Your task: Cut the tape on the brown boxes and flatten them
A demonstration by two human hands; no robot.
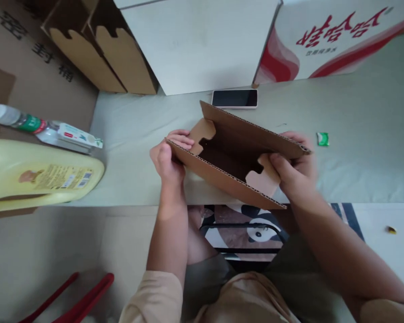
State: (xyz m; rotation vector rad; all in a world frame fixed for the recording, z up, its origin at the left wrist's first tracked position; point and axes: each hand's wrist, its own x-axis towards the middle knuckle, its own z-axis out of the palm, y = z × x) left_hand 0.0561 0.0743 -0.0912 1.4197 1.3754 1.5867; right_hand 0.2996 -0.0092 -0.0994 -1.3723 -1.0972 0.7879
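Note:
Between my hands is a brown cardboard box (222, 177), open at the top, tilted above the front edge of the table. Its two long walls stand apart, and a notched flap shows at each short end. My left hand (171, 154) grips the left end, fingers over the notched flap and thumb outside. At the other end my right hand (296, 166) clasps the box, its thumb on the right flap and its fingers behind the far wall. The right hand is slightly blurred. The underside of the box is hidden.
A phone (234, 98) lies behind the box, near white cartons (202, 45). Two brown boxes (128, 58) stand back left. On the left are a yellow jug (43, 172) and a clear bottle (50, 132). A green packet (322, 139) lies to the right.

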